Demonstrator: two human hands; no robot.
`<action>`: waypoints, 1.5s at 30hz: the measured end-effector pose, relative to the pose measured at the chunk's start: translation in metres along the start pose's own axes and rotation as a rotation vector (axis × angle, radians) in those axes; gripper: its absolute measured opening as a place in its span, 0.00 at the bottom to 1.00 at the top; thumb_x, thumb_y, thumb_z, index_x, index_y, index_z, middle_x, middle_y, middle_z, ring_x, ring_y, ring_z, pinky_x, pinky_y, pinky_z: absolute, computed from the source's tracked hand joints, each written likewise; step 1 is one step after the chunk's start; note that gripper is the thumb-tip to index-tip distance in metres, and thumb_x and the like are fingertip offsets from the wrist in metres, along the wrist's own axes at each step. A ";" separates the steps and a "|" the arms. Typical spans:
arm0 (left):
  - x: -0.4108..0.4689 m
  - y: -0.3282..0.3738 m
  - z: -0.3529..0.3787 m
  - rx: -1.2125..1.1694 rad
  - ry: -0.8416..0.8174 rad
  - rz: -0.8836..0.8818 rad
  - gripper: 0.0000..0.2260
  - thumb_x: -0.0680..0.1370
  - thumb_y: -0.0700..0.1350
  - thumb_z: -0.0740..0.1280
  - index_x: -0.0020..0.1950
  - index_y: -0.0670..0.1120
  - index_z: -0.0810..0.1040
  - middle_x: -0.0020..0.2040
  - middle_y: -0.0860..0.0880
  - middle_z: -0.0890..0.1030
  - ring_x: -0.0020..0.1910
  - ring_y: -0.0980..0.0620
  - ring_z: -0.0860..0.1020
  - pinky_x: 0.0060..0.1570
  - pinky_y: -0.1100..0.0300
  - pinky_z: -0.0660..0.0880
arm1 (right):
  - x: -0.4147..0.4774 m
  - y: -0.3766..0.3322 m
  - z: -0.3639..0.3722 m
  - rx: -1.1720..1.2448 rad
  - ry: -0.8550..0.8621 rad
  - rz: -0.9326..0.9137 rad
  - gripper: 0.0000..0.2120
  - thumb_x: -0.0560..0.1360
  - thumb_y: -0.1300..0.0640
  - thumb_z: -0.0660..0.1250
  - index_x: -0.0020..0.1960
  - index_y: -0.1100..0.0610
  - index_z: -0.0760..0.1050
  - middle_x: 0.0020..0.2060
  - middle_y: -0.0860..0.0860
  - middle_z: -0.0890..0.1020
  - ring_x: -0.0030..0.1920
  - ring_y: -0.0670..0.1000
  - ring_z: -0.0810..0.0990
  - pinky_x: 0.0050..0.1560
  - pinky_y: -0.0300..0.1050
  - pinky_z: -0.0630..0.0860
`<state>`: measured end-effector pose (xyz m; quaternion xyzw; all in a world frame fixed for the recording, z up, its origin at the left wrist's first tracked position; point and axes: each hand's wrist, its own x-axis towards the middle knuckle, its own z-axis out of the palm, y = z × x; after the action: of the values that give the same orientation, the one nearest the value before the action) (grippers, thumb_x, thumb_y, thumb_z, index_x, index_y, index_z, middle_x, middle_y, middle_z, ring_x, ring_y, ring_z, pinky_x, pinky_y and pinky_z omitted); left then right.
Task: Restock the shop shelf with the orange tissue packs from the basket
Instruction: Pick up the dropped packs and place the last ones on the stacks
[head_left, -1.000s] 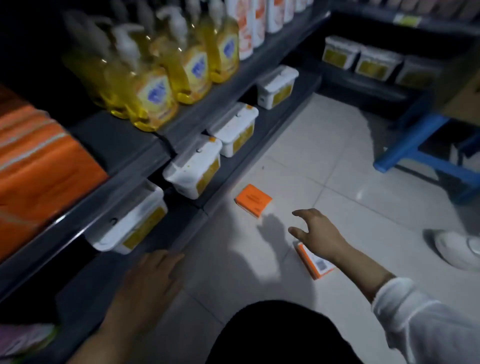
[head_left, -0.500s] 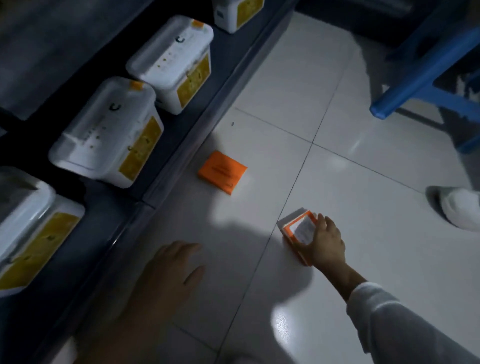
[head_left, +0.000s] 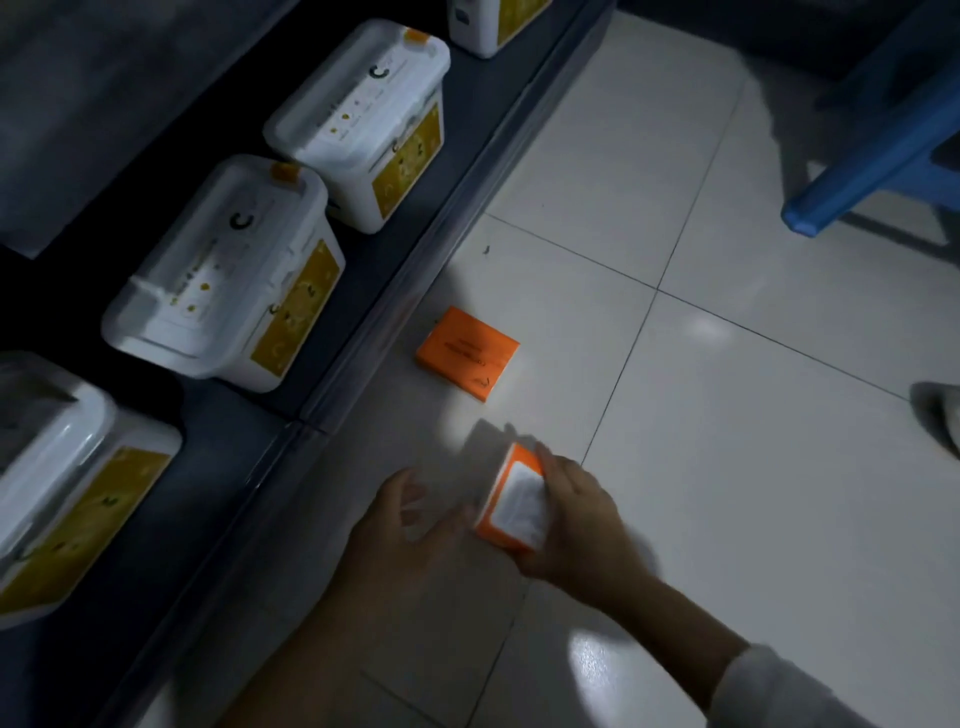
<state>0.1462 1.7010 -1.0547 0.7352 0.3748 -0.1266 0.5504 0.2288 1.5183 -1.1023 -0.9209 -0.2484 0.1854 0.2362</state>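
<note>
Both hands are working low over the tiled floor (head_left: 753, 493). The right hand (head_left: 579, 525) is gripping one orange tissue pack (head_left: 517, 499) by its edges, lifted and tilted. The left hand (head_left: 410, 525) is hovering just beside it, fingers loose and spread, holding nothing.

To the left of both hands, the bottom shelf (head_left: 374, 291) is carrying a row of white tubs (head_left: 223, 275) sitting close together. A pack pushed in carelessly there is risking a knock against a tub, or is ending up on the wrong shelf.

Beyond the fingertips, a second orange pack (head_left: 467, 353) is lying flat on the floor near the shelf's front edge — easy to be overlooking or nudging aside. No basket is showing.

Smallest worry: the right hand's hold is looking shallow and the blur is suggesting haste — a fumbled hand-over is likely sending the pack down to the tiles.
</note>
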 end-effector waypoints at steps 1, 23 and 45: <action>0.002 0.003 0.000 -0.062 -0.005 -0.044 0.38 0.61 0.64 0.74 0.66 0.52 0.68 0.57 0.54 0.75 0.54 0.56 0.76 0.50 0.61 0.74 | 0.002 -0.014 0.001 0.029 0.001 -0.071 0.51 0.55 0.41 0.72 0.73 0.55 0.57 0.60 0.55 0.75 0.56 0.55 0.76 0.58 0.46 0.71; 0.015 -0.032 -0.042 -0.201 0.212 -0.029 0.05 0.76 0.47 0.67 0.49 0.53 0.72 0.48 0.52 0.81 0.44 0.57 0.81 0.35 0.66 0.76 | 0.169 -0.044 0.028 -0.611 -0.105 0.109 0.28 0.76 0.53 0.60 0.70 0.66 0.58 0.67 0.63 0.66 0.65 0.63 0.67 0.62 0.54 0.66; -0.146 0.062 -0.100 0.019 0.295 0.287 0.10 0.79 0.38 0.63 0.51 0.51 0.79 0.60 0.47 0.66 0.54 0.55 0.72 0.52 0.65 0.72 | -0.042 -0.118 -0.111 1.174 -0.262 0.224 0.21 0.63 0.62 0.64 0.56 0.63 0.73 0.54 0.66 0.78 0.56 0.66 0.77 0.48 0.47 0.76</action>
<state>0.0655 1.7243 -0.8868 0.7969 0.3413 0.0588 0.4950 0.2021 1.5481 -0.9396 -0.6269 -0.0334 0.4270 0.6508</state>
